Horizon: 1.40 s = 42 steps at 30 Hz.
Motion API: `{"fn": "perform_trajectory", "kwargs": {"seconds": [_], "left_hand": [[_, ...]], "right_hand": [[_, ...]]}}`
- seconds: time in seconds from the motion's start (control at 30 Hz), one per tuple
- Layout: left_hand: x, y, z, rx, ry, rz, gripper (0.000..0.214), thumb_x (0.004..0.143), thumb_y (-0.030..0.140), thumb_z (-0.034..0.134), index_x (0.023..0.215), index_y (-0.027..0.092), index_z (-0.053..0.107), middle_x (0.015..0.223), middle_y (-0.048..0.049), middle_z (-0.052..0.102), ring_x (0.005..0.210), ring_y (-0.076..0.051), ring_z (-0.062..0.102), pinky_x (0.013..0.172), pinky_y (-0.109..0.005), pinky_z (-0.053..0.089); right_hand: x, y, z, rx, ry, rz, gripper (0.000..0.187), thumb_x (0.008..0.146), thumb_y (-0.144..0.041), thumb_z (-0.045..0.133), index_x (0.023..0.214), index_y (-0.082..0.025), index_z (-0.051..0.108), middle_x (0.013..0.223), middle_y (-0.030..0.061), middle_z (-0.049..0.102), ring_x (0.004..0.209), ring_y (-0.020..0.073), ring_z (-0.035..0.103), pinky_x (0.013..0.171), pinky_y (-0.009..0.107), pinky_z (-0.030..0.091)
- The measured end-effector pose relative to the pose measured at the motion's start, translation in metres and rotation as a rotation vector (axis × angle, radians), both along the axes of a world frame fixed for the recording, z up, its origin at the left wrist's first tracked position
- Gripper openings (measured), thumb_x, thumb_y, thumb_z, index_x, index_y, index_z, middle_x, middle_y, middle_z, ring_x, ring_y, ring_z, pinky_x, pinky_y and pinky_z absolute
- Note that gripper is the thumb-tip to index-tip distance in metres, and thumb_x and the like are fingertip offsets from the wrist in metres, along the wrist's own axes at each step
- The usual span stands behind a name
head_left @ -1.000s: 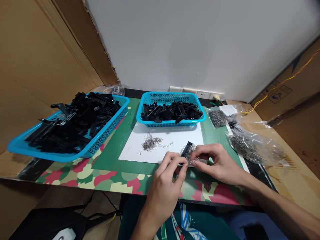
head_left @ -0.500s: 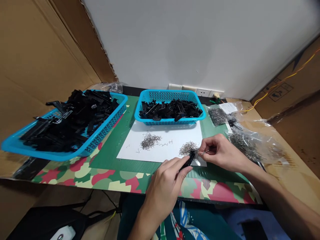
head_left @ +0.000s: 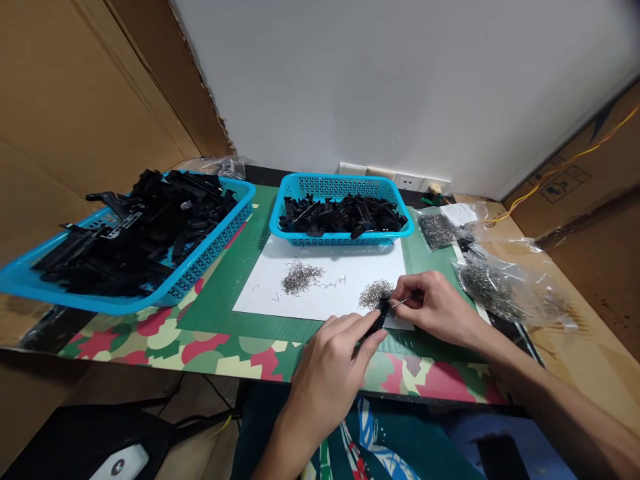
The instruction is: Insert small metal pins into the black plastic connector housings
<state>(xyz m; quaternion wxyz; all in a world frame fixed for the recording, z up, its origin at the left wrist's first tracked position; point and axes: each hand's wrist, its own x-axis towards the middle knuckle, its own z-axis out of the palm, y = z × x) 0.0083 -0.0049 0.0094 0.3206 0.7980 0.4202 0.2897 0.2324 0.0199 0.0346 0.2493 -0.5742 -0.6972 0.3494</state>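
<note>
At the bench (head_left: 265, 175), near the front edge and right of its middle, we have our left hand (head_left: 336, 357) clamped around a narrow black plastic part (head_left: 379, 321), thumb on the near side and fingers over the other. The part slants up and away from us, its far end in front of the right-hand pile of small metal pieces (head_left: 374, 292). Our right hand (head_left: 434, 307) pinches a thin metal rod (head_left: 401, 303) between thumb and fingertips, the tip pointing at the part's far end; whether they touch, we cannot tell. Our hands are near each other but apart.

That pile lies by the near right corner of a white sheet (head_left: 260, 293); a second pile (head_left: 301, 277) lies toward the sheet's left edge, with a few strays around it. Over the sheet's far edge we see a blue basket (head_left: 340, 235) of black parts, and along the bench's left edge a larger blue basket (head_left: 120, 309), heaped with more. Two clear bags of metal pieces, a farther one (head_left: 437, 230) and a nearer one (head_left: 487, 290), lie along the bench's right edge.
</note>
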Motion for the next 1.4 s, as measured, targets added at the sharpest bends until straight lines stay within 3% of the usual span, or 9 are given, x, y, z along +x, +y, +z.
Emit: {"fn": "perform_trajectory", "kwargs": {"seconds": [0.3,0.5,0.7,0.93,1.13,1.4], "left_hand": [[0.0,-0.001,0.008,-0.095,-0.113,0.014,0.031,0.108,0.033,0.057,0.134,0.032,0.072,0.111,-0.0017,0.078,0.097,-0.019,0.071,0.079,-0.031,0.056],[0.014,-0.001,0.018,-0.157,-0.161,-0.052,0.027,0.106,0.031,0.059,0.125,0.032,0.078,0.089,0.0005,0.078,0.077,-0.017,0.068,0.07,-0.032,0.055],[0.031,0.002,0.014,-0.17,-0.187,-0.059,0.026,0.108,0.031,0.056,0.119,0.028,0.08,0.094,-0.0024,0.079,0.083,-0.019,0.071,0.073,-0.034,0.057],[0.033,0.007,0.015,-0.254,-0.193,-0.035,0.026,0.107,0.035,0.057,0.103,0.028,0.082,0.085,-0.0015,0.077,0.093,-0.021,0.074,0.083,-0.036,0.059],[0.035,0.01,0.011,-0.265,-0.212,-0.038,0.024,0.106,0.034,0.058,0.107,0.027,0.082,0.088,-0.0021,0.077,0.092,-0.021,0.074,0.084,-0.037,0.059],[0.034,0.01,0.011,-0.294,-0.211,-0.045,0.034,0.109,0.034,0.053,0.096,0.024,0.082,0.082,-0.0029,0.074,0.091,-0.021,0.073,0.086,-0.035,0.057]], "right_hand": [[0.002,-0.003,0.003,0.055,-0.039,0.019,0.011,0.084,-0.016,0.062,0.076,-0.017,0.068,0.057,-0.0049,0.051,0.053,0.0104,0.04,0.053,0.025,0.03],[0.027,-0.005,0.017,-0.104,-0.106,0.093,0.01,0.076,-0.012,0.06,0.071,-0.019,0.067,0.058,-0.005,0.052,0.054,0.0108,0.038,0.051,0.025,0.03],[0.046,-0.002,0.018,-0.153,-0.127,0.083,0.009,0.076,-0.014,0.061,0.071,-0.019,0.067,0.058,-0.0045,0.054,0.055,0.0113,0.042,0.052,0.025,0.031],[0.038,-0.001,0.013,-0.099,-0.143,0.042,0.011,0.075,-0.01,0.06,0.071,-0.018,0.067,0.057,-0.0055,0.052,0.054,0.0099,0.039,0.052,0.025,0.029],[0.037,0.0,0.009,-0.04,-0.159,0.01,0.011,0.079,-0.014,0.061,0.07,-0.018,0.064,0.058,-0.0052,0.053,0.054,0.0104,0.04,0.053,0.026,0.03],[0.032,-0.004,0.003,0.059,-0.229,-0.011,0.009,0.08,-0.016,0.061,0.072,-0.02,0.062,0.058,-0.0061,0.051,0.054,0.0107,0.043,0.054,0.025,0.031]]}}
